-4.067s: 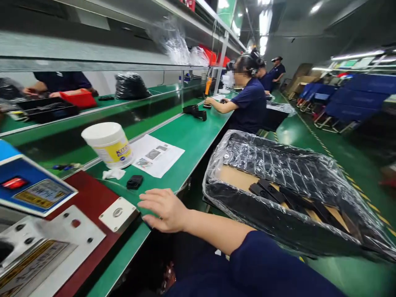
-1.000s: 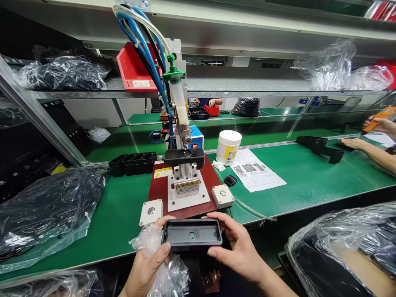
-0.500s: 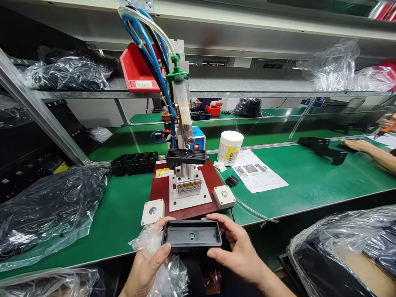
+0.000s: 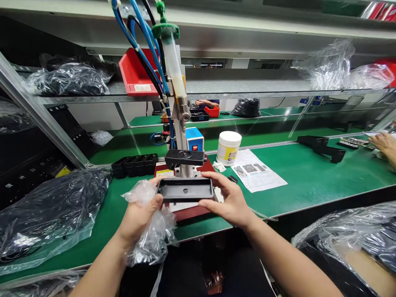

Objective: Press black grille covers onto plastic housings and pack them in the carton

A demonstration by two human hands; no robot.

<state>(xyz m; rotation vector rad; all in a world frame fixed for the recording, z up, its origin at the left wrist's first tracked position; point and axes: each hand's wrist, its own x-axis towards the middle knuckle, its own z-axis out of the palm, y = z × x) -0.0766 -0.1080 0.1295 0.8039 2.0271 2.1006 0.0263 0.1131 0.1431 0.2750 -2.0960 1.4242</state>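
Note:
Between my two hands is a black rectangular plastic housing [image 4: 173, 189], its open hollow side facing me and a round hole in its floor. My left hand [image 4: 139, 214] grips the left end, thumb on the front rim, and also has a crumpled clear plastic bag [image 4: 154, 239] bunched in it. The right end is held between the thumb and fingers of my right hand [image 4: 227, 200]. Just behind the housing stands a dispensing machine with a syringe [image 4: 173, 62]. On its fixture sits a black ribbed part [image 4: 185, 157] with a round recess.
Black housings [image 4: 134, 166] line up left of the machine. A white tub [image 4: 229, 147] and a printed sheet [image 4: 258, 170] lie to the right. Bagged parts [image 4: 46, 214] cover the left bench. Black brackets [image 4: 321, 147] lie near a co-worker's hand [image 4: 385, 144] at far right.
Both my hands have moved the housing up and forward, in front of the machine's base. The syringe head has risen above the ribbed part. The co-worker's hand has shifted right.

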